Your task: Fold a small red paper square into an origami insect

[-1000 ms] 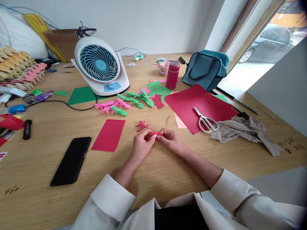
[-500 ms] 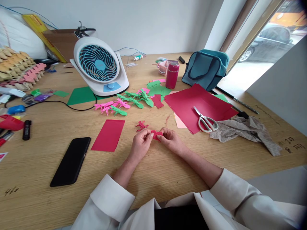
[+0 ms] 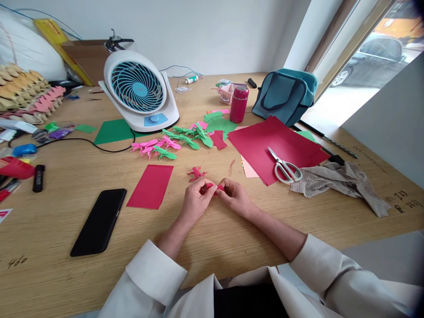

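Between my fingertips is a small folded piece of red paper [image 3: 219,187], mostly covered by both thumbs. My left hand [image 3: 198,198] pinches its left end, and my right hand [image 3: 236,197] grips the right end. Just beyond my left hand lies a red folded paper figure [image 3: 196,172] with thin leg-like points. Red paper rectangles [image 3: 150,186] lie to the left of my hands. Farther back rest several green folded paper figures [image 3: 188,140] and pink ones [image 3: 147,146].
White-handled scissors [image 3: 285,170] lie on large red sheets [image 3: 265,137] at right, beside a crumpled cloth [image 3: 334,183]. A black phone [image 3: 98,222] is at left. A fan [image 3: 139,92], a red flask [image 3: 239,105] and a blue bag [image 3: 283,95] stand farther back.
The red paper's broad face showed between my thumbs before; now it appears narrower and more covered. My fingers have drawn slightly closer around it. Everything else lies as it was.
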Demonstrator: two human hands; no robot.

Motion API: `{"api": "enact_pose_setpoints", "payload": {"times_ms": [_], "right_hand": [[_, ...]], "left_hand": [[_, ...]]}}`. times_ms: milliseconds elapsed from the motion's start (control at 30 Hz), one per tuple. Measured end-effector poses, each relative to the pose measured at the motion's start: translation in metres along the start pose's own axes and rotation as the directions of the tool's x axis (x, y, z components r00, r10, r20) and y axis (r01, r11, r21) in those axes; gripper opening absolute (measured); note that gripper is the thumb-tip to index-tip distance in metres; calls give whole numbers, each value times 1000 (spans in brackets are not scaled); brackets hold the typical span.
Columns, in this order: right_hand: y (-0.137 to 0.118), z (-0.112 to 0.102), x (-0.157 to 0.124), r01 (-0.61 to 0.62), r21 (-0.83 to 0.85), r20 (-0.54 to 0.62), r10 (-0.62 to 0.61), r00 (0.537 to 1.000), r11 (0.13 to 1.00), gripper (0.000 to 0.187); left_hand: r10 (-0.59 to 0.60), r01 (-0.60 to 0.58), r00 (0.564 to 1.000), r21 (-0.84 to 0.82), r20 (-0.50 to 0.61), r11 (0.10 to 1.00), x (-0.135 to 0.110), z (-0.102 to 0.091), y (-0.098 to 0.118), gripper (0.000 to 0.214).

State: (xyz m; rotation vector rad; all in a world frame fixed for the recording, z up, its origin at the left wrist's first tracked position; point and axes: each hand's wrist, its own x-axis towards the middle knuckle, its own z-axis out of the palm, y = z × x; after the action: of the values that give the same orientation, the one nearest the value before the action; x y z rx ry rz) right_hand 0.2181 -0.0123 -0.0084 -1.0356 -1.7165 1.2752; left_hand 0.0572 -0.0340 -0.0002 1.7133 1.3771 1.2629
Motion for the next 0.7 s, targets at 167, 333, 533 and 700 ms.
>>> {"api": "enact_pose_setpoints", "payload": {"times_ms": [167, 333, 533, 700], "right_hand": [[-4, -1, -1, 17, -15, 23, -17, 1000, 1000, 27], [-4, 0, -3, 29, -21, 50, -28, 998, 999, 24], [0, 0, -1, -3, -1, 31, 3, 1000, 1000, 24], [1, 1, 1, -21, 73, -6, 22, 1000, 997, 27]], "left_hand": [[7, -7, 1000, 18, 23, 1000, 2, -2, 2, 24], [-19, 18, 999, 13, 31, 1000, 3, -5, 4, 31], [-101, 102, 995, -98, 17, 990, 2, -4, 1, 33], [-106, 110, 994, -127, 33, 986, 1, 2, -6, 19]]}}
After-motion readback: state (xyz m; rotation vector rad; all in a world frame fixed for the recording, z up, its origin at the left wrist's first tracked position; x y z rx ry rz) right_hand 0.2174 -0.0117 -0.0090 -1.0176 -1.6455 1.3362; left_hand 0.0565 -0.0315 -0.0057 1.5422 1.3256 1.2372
